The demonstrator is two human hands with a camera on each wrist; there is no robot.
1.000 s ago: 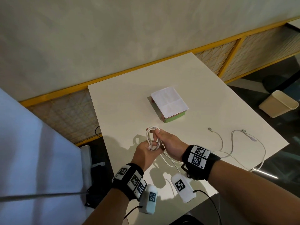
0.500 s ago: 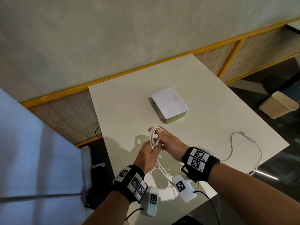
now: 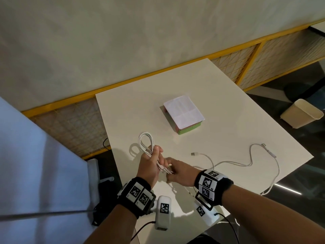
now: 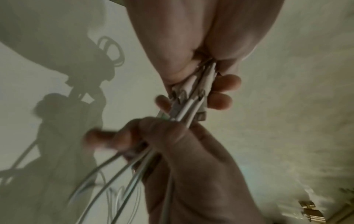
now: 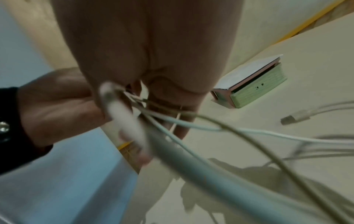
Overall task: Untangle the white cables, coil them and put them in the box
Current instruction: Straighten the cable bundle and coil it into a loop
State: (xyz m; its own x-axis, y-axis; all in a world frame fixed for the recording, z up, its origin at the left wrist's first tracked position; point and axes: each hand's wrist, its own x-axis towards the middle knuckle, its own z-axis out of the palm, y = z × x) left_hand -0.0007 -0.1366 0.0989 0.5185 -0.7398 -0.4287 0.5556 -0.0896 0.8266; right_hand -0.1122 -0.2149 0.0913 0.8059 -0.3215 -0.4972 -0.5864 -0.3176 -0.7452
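Observation:
My left hand (image 3: 154, 155) grips a coil of white cable (image 3: 146, 142), whose loops stick up above the fist. In the left wrist view the coil's strands (image 4: 193, 97) run between both hands. My right hand (image 3: 173, 170) pinches the lower strands just below the left hand (image 5: 57, 109). A loose white cable (image 3: 228, 162) trails to the right across the table, its plug (image 3: 194, 153) (image 5: 288, 120) lying free. The closed box (image 3: 182, 114) (image 5: 252, 89), green with a white lid, sits further back at mid-table.
The white table (image 3: 237, 110) ends close to my wrists and at the right, where the loose cable hangs over the edge. A beige bin (image 3: 300, 115) stands on the floor at right. A yellow-framed mesh rail (image 3: 175, 71) runs behind the table.
My left hand has lifted the coil higher and leftward. My right hand has slid down below it to the strands' lower part. The loose cable's plug end now lies in view at right.

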